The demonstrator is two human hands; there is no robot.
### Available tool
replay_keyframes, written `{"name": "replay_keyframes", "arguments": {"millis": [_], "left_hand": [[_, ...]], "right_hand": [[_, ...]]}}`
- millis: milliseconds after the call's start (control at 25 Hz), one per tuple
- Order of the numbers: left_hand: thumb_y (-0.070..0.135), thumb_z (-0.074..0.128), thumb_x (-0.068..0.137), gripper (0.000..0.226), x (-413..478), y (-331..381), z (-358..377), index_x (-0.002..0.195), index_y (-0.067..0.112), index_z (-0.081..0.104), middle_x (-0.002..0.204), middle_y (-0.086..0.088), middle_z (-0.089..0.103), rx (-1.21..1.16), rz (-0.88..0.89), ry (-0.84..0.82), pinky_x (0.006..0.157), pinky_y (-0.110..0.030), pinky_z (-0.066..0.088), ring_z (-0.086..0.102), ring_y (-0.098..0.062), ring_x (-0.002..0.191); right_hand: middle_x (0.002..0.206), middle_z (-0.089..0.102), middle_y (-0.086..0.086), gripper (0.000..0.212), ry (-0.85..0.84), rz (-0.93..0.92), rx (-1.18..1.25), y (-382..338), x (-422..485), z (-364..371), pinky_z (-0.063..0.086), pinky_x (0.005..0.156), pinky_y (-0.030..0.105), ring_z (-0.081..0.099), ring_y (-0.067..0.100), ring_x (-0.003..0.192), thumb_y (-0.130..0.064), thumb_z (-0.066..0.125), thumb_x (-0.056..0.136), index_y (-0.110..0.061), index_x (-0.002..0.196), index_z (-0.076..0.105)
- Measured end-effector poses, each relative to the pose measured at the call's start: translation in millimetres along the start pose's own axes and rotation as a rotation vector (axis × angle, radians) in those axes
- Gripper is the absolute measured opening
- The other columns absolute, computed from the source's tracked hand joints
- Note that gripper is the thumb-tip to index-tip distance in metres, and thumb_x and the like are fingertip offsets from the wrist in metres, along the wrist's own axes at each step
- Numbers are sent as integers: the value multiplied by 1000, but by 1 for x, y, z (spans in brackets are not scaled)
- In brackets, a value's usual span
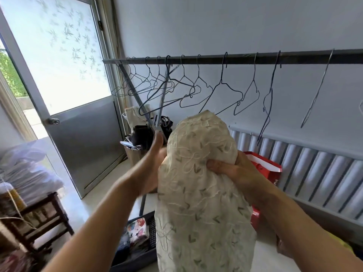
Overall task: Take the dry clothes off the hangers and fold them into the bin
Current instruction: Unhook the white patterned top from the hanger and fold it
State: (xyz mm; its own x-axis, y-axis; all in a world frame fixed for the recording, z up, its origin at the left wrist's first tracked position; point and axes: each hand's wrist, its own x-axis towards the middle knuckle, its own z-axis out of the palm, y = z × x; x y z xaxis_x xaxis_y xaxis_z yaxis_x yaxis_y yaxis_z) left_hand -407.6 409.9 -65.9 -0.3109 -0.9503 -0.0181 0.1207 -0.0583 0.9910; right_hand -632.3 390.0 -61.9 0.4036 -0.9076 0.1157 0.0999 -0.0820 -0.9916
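Pale floor (102,193) carries the dark bin (152,231) with folded clothes (137,230) in it. Above, both arms reach forward: the right hand (231,169) clenches a cream embroidered garment (202,193), thumb in front, and the left hand (155,160) rises behind its left edge (blurred, grip unclear). Beyond, wire hangers (221,80) dangle from the rail (245,58).

My bare forearms rise forward from the lower corners and draw together toward the middle; my left hand (154,156) is blurred, its fingers (159,138) stretched straight upward and close together, its thumb side lost behind the edge of the cream garment (202,193); my right hand (235,171) grips that garment from the right, thumb (215,164) pressed across the front, the other fingers hidden behind the cloth; the right wrist bends inward.
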Motion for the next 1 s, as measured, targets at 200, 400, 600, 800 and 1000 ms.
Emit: {"name": "replay_keyframes", "arguments": {"millis": [200, 400, 600, 800, 1000], "left_hand": [[49, 89, 58, 95, -11, -32, 12, 140, 22, 49, 127, -16, 65, -95, 144, 146, 88, -47, 57, 65, -36, 112], [11, 81, 67, 98, -15, -30, 32, 149, 31, 32, 127, -9, 66, -56, 320, 393, 83, -42, 59, 69, -29, 106], [14, 81, 70, 88, -15, -26, 30, 144, 38, 41, 123, -6, 66, 122, 430, 446, 81, -42, 60, 72, -24, 98], [6, 79, 73, 61, -15, -21, 36, 127, 28, 62, 95, 2, 73, 153, 451, 446, 69, -27, 59, 71, -14, 79], [5, 79, 71, 60, -13, -19, 41, 125, 27, 64, 87, -5, 71, 131, 484, 385, 69, -29, 58, 69, -17, 77]], "right_hand": [[105, 74, 10, 25, -48, 77, 10, -1, 6, 0, 58, 84, 44, 72, 28, 95, -7, 69, 83, -13, 107, 69], [108, 72, 18, 49, -27, 124, 57, 0, 8, 0, 59, 83, 46, 71, 33, 96, -9, 75, 69, -2, 116, 64], [141, 50, 18, 120, 48, 172, -103, 3, 3, -10, 58, 82, 33, 68, 23, 105, -38, 85, 58, -21, 154, 16], [127, 47, 0, 109, 188, -47, -1040, -21, -9, -12, 43, 96, 36, 45, 17, 118, -81, 58, 55, -29, 148, 31], [139, 52, -1, 108, -133, -267, -1336, -28, -4, 26, 18, 117, 37, 42, 18, 131, -61, 74, 68, -25, 153, 19]]}}
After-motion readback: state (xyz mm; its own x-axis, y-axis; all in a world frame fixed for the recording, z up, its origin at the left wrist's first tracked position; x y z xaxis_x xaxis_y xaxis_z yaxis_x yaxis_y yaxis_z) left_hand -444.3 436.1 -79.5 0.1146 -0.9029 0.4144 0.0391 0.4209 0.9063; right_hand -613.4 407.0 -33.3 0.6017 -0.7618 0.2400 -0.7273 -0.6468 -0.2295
